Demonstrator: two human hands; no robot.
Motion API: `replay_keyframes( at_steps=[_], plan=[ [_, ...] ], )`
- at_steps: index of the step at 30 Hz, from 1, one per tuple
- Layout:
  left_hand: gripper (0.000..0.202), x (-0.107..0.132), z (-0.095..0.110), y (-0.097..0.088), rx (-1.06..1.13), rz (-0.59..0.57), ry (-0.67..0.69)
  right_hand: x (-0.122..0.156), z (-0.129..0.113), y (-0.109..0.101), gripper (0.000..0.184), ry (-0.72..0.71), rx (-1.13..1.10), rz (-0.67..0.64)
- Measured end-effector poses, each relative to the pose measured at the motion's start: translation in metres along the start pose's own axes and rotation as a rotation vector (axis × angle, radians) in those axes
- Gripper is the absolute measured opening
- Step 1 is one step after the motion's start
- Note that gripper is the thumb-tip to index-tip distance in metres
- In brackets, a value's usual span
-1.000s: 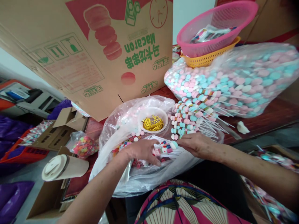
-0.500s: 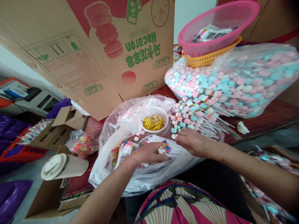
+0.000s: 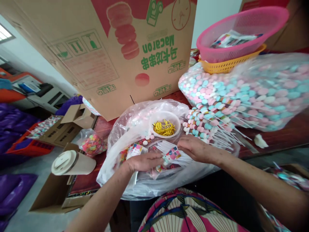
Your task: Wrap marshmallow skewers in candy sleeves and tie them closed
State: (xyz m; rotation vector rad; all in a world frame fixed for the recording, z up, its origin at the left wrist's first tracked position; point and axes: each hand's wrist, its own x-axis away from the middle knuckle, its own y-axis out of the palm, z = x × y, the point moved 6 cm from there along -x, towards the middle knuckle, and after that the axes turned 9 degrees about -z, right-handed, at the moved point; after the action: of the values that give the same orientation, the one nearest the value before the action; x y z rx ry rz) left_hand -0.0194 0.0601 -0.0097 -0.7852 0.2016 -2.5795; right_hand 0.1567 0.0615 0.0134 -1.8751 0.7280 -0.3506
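Note:
A small printed plastic bag (image 3: 173, 154), white with pink and blue patches, lies between my hands above the white plastic sheeting (image 3: 113, 174). My right hand (image 3: 193, 148) pinches its upper right end, the fingertips partly hidden. Straight fingers of my left hand (image 3: 147, 161) reach flat to the bag's left side; the thumb is hidden. Beneath are white sticks (image 3: 165, 145) and loose ring-shaped candies. More printed bags (image 3: 135, 150) lie just behind my left wrist. Gold twist ties (image 3: 164, 128) fill a white bowl (image 3: 178, 124) beyond the hands.
Skewered candies (image 3: 207, 120) are piled at right, by a large clear bag of pastel candies (image 3: 265, 93). Pink basket (image 3: 241, 19) sits on a yellow one (image 3: 225, 67). A tall carton (image 3: 96, 64) stands behind. At left are a lidded cup (image 3: 82, 162) and a candy bag (image 3: 93, 144).
My left hand has slid left along the printed bag and its fingers have straightened. The right hand has come to the bag's edge. The whole view has shifted slightly.

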Motion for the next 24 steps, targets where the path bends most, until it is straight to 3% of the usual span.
replay_keyframes(
  at_steps=[3, 6, 12, 14, 17, 19, 21, 24],
  plan=[
    [0.051, -0.003, -0.013, 0.027, 0.265, -0.052, -0.054, -0.005, 0.002, -0.002, 0.029, -0.002, 0.047, -0.022],
    [0.05, -0.01, -0.022, 0.043, 0.443, 0.05, -0.084, -0.01, 0.003, 0.004, 0.026, 0.01, 0.061, -0.06],
    [0.037, -0.015, -0.022, 0.041, 0.238, 0.29, -0.079, -0.028, 0.001, 0.008, 0.023, 0.08, 0.024, -0.124],
    [0.033, -0.014, -0.022, 0.039, 0.19, 0.38, -0.07, -0.03, 0.002, 0.006, 0.023, 0.129, -0.018, -0.083],
    [0.033, -0.013, -0.023, 0.037, 0.168, 0.52, -0.04, -0.023, 0.012, 0.013, 0.022, 0.332, -0.312, 0.02],
    [0.033, -0.015, -0.021, 0.038, 0.091, 0.569, 0.021, -0.018, 0.011, 0.035, 0.025, 0.439, -0.643, 0.019],
    [0.033, -0.016, -0.02, 0.039, 0.003, 0.579, 0.062, -0.015, 0.001, 0.061, 0.028, 0.495, -0.89, -0.004],
    [0.031, -0.019, -0.02, 0.04, 0.053, 0.52, 0.089, -0.015, -0.013, 0.083, 0.027, 0.578, -1.011, 0.051]
  ],
)
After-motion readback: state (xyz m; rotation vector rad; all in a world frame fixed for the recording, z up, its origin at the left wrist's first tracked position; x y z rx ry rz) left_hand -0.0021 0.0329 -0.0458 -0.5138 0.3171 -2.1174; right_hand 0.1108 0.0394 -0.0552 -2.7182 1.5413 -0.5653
